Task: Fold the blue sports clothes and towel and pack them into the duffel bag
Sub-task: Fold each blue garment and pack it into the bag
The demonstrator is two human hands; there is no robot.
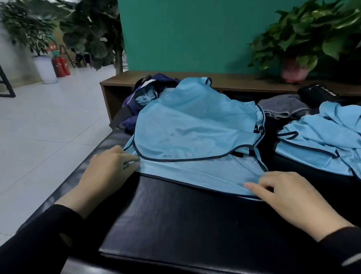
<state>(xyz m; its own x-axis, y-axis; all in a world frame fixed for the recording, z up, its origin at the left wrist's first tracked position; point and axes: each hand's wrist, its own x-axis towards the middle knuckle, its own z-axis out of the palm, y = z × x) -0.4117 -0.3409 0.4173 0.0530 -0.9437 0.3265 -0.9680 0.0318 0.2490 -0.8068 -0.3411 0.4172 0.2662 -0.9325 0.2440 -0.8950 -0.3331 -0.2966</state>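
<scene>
One blue shirt (195, 125) lies half folded on the black worktop (191, 219). The left hand (109, 170) and right hand (288, 195) each pinch its near edge. More blue clothes (328, 143) wait, unfolded. The dark duffel bag (139, 97) sits behind, already holding something blue.

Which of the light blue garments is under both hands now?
The light blue mesh jersey spread in the middle: left hand and right hand hold its near hem. The crumpled blue pile lies untouched at right.

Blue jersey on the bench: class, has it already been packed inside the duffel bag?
No. The jersey lies spread on the black bench, partly draped over the duffel bag, with both hands at its near hem.
</scene>
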